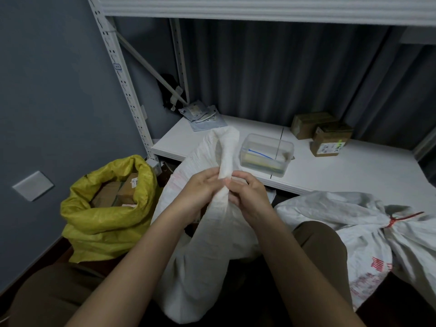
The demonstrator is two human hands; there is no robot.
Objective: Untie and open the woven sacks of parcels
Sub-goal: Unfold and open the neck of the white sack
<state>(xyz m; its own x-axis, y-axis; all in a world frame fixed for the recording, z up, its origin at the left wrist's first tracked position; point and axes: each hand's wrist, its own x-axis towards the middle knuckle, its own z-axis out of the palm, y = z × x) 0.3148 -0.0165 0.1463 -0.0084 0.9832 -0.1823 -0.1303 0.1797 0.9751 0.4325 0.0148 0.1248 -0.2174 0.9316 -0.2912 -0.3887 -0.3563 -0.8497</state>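
A white woven sack stands between my knees, its top twisted into a narrow neck that rises toward the shelf. My left hand grips the neck from the left, and my right hand grips it from the right at the same height. The tie on this neck is hidden by my fingers. At the right lies a second white woven sack, its neck bound with a red tie. On the left stands a yellow woven sack with its mouth open and brown parcels inside.
A low white shelf runs behind the sacks. On it sit a clear plastic tub, two cardboard boxes and several flat grey mailers. A white rack upright stands at the left, by the grey wall.
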